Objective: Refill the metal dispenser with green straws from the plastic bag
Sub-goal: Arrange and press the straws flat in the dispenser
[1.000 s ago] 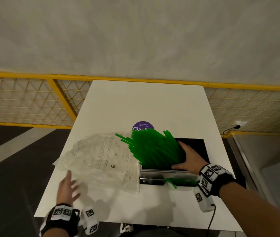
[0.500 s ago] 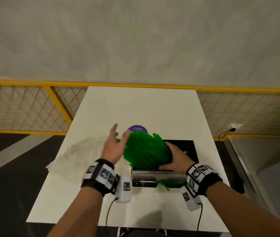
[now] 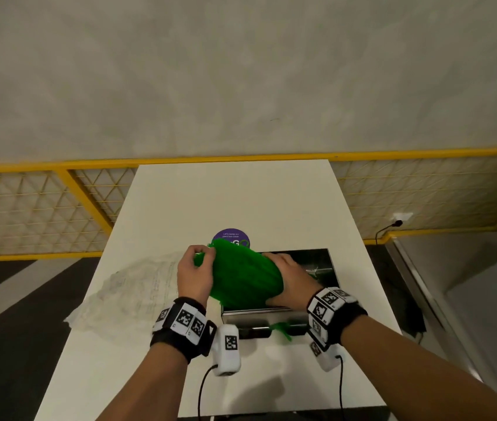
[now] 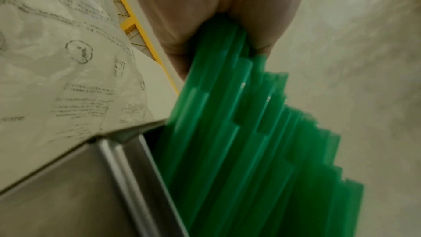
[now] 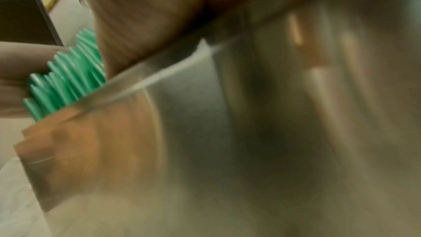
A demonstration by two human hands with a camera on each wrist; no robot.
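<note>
A thick bundle of green straws point(image 3: 244, 276) stands tilted in the top opening of the metal dispenser point(image 3: 256, 316), leaning left and away from me. My left hand point(image 3: 200, 265) curls round the bundle's upper left ends; the left wrist view shows its fingers point(image 4: 205, 15) gripping the straws point(image 4: 250, 132) above the dispenser wall point(image 4: 79, 186). My right hand point(image 3: 289, 279) holds the bundle's right side, thumb along the dispenser's front rim. In the blurred right wrist view, straw ends point(image 5: 68, 78) sit between finger and palm. The clear plastic bag point(image 3: 138, 288) lies flat at the left.
The dispenser's lid point(image 3: 320, 262) lies open behind my right hand. A few green straws point(image 3: 282, 329) poke from the dispenser's front slot. A purple round sticker point(image 3: 230, 235) sits on the white table point(image 3: 241, 192). Yellow mesh railing point(image 3: 43, 208) runs behind; floor drops off both sides.
My left hand left the plastic bag, swung right and took hold of the bundle's left ends. The fanned straws have been squeezed together. The right hand stayed on the bundle.
</note>
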